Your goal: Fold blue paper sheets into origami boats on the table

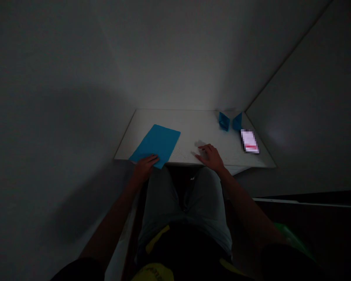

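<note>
The scene is dim. A flat blue sheet of paper [158, 143] lies on the left part of a small white table [193, 125]. My left hand [144, 167] rests at the near corner of the sheet, at the table's front edge, its fingers curled onto the paper. My right hand [210, 156] lies on the bare tabletop near the front edge, right of the sheet, fingers stretched out and holding nothing.
A small folded blue paper piece [229, 121] stands at the table's far right. A lit phone [249, 141] lies just in front of it near the right edge. Grey walls close in behind and on both sides. My legs are under the table's front edge.
</note>
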Demonstrator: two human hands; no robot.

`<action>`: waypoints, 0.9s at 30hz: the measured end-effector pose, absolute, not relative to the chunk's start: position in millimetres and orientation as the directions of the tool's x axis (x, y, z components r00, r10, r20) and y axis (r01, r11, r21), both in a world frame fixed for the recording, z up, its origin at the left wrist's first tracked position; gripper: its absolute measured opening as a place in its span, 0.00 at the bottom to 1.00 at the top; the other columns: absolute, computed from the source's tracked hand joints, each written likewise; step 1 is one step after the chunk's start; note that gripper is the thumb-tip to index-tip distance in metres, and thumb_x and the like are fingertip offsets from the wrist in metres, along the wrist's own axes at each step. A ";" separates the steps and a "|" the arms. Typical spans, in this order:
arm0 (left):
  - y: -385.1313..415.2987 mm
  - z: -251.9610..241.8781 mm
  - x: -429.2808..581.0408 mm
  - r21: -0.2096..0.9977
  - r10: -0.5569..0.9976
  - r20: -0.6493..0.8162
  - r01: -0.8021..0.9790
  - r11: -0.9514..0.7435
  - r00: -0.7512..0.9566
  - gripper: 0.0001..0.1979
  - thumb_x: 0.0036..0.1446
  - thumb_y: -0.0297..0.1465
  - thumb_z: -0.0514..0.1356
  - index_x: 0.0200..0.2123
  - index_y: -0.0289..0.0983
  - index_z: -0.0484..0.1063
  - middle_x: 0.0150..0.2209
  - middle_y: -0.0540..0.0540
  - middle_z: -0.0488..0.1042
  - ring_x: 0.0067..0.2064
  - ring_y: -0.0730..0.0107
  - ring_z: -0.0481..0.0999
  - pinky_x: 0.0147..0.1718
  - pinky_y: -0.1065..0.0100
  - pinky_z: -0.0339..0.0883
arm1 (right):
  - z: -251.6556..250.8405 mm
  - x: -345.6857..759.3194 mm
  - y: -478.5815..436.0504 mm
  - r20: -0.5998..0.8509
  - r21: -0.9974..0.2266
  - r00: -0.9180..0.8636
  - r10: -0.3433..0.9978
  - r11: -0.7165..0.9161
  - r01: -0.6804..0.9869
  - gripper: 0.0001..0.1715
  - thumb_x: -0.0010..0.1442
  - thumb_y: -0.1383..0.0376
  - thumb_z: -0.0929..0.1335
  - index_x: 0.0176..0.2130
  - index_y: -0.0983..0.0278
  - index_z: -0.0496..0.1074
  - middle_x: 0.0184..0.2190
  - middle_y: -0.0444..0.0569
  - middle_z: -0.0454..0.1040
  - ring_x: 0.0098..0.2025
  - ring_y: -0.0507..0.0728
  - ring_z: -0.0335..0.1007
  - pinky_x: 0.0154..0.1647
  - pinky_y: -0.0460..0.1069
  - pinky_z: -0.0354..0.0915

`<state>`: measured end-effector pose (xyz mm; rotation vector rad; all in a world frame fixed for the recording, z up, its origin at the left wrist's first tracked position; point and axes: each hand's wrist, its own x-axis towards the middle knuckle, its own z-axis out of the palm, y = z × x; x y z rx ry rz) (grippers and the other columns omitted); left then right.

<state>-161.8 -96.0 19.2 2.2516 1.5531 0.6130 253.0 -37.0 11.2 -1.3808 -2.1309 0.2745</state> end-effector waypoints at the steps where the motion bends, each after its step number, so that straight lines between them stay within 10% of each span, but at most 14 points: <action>1: -93.8 25.0 -151.2 0.518 0.934 0.153 0.778 -0.355 0.323 0.25 0.61 0.26 0.58 0.58 0.48 0.82 0.62 0.44 0.80 0.63 0.49 0.79 0.64 0.46 0.70 | 12.1 252.5 -38.2 0.350 -0.451 -0.310 0.884 0.449 0.771 0.30 0.68 0.43 0.70 0.57 0.61 0.76 0.51 0.60 0.78 0.54 0.68 0.74 0.57 0.61 0.68; 9: -83.8 102.4 -52.8 0.307 0.824 0.117 0.768 -0.562 0.555 0.13 0.70 0.30 0.60 0.51 0.44 0.84 0.47 0.43 0.85 0.46 0.55 0.85 0.51 0.56 0.75 | 23.3 236.2 -54.5 0.355 -0.391 -0.437 0.827 0.556 0.734 0.39 0.65 0.46 0.73 0.69 0.56 0.69 0.69 0.57 0.70 0.69 0.71 0.64 0.66 0.65 0.57; 14: -70.0 174.9 -34.6 0.241 0.722 0.270 0.681 -0.691 0.637 0.13 0.73 0.39 0.59 0.55 0.45 0.80 0.49 0.46 0.84 0.50 0.58 0.83 0.56 0.57 0.72 | 52.0 232.8 -50.9 0.343 -0.610 -0.388 0.855 0.518 0.600 0.17 0.70 0.52 0.69 0.50 0.57 0.83 0.48 0.52 0.84 0.53 0.66 0.78 0.62 0.63 0.63; 20: -41.1 207.0 -81.5 0.575 0.703 0.699 0.480 -0.662 0.131 0.42 0.61 0.58 0.66 0.71 0.44 0.63 0.66 0.37 0.72 0.67 0.49 0.72 0.63 0.49 0.68 | 113.5 241.5 -38.5 0.281 -0.909 -0.028 0.959 0.276 0.313 0.30 0.65 0.38 0.71 0.44 0.61 0.81 0.36 0.48 0.83 0.42 0.62 0.79 0.45 0.54 0.74; 27: -9.4 113.0 -64.1 0.948 0.956 0.248 0.162 -0.273 0.159 0.30 0.59 0.55 0.69 0.51 0.37 0.78 0.46 0.40 0.82 0.42 0.61 0.81 0.43 0.60 0.77 | 111.8 243.5 -7.4 0.087 -0.990 -0.015 0.996 0.088 0.108 0.40 0.57 0.35 0.76 0.54 0.60 0.80 0.55 0.56 0.83 0.58 0.71 0.79 0.62 0.68 0.72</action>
